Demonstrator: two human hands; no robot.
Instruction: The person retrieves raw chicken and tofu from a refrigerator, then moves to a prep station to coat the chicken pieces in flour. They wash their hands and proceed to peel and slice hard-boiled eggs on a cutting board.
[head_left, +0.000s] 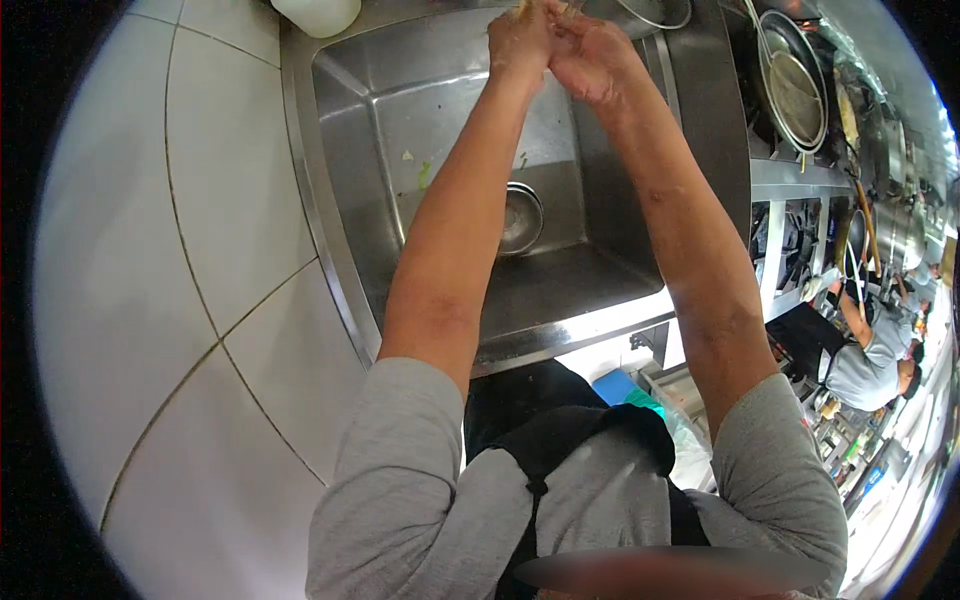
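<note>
Both my arms reach over a stainless steel sink (480, 112) to its far side. My left hand (521, 41) and my right hand (592, 56) meet at the top edge of the picture, close together and partly cut off. Something pale and yellowish shows at the fingers, too little of it to name or to tell which hand grips it. Lower in the sink, a round metal drain (521, 219) lies partly behind my left forearm. Green scraps (424, 175) and a small pale scrap (407, 155) lie on the sink floor.
A white container (321, 15) stands at the sink's back left corner, beside a white tiled wall (232, 180). Right of the sink, a strainer (795, 101) rests in a pan on a stove. Farther right, a co-worker (870, 371) stands by the cooking line.
</note>
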